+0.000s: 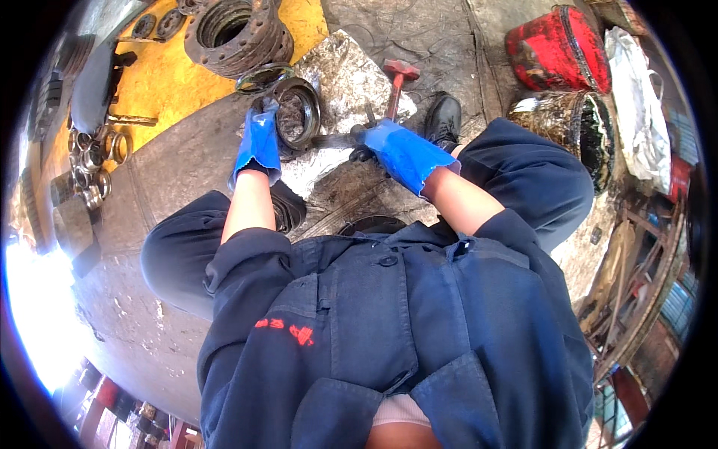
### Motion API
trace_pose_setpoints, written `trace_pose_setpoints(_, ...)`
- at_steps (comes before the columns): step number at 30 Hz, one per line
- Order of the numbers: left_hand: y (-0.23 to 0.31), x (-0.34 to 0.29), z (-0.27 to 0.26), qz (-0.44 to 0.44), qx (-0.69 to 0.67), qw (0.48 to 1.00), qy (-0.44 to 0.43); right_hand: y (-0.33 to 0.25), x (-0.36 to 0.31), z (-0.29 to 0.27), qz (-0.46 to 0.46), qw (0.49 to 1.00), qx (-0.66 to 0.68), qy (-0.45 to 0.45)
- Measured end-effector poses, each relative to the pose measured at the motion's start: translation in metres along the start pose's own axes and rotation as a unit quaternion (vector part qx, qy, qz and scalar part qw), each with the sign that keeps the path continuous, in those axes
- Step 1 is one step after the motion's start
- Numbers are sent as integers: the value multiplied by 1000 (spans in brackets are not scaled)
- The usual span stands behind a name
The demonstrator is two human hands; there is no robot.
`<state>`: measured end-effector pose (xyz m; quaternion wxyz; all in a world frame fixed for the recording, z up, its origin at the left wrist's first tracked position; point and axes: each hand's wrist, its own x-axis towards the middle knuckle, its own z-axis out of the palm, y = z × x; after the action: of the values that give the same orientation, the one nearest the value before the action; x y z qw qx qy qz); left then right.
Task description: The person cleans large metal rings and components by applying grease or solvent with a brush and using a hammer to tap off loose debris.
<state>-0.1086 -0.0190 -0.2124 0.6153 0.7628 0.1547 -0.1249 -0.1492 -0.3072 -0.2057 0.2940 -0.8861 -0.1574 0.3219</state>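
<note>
My left hand (259, 138), in a blue glove with dark, stained fingers, grips the left rim of a dark metal ring (311, 101). The ring is tilted up over a grease-smeared pale sheet (340, 71). A flat dark bar-like tool (333, 141) is in my closed right hand (383, 142), also gloved in blue. Its far end meets the ring's lower right edge; its exact kind is unclear. Just beyond my right hand is a red-headed hammer (399, 69), its red handle running back to the glove. A thinner ring (263, 77) lies behind the dark one.
Thick rusty flanges (235, 37) are stacked on a yellow sheet (161, 78) at the far left. Several small metal rings (91, 161) cluster at left. A red bucket (550, 52), a greasy drum (568, 123) and a white sack (636, 105) stand at right. My boots flank the work.
</note>
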Motion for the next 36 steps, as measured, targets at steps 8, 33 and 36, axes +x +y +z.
trace_pose_setpoints(8, 6, -2, 1, -20, 13, 1000, -7, -17, 18, -6, 376, 726, 576, 4)
trace_pose_setpoints(33, -10, 1, -8, 27, 180, 983, -12, -13, 32, -91, 68, 976, 160, 133)
trace_pose_setpoints(36, -5, 2, -7, -65, -9, 998, -11, -40, 33, -119, 177, 954, 230, 79)
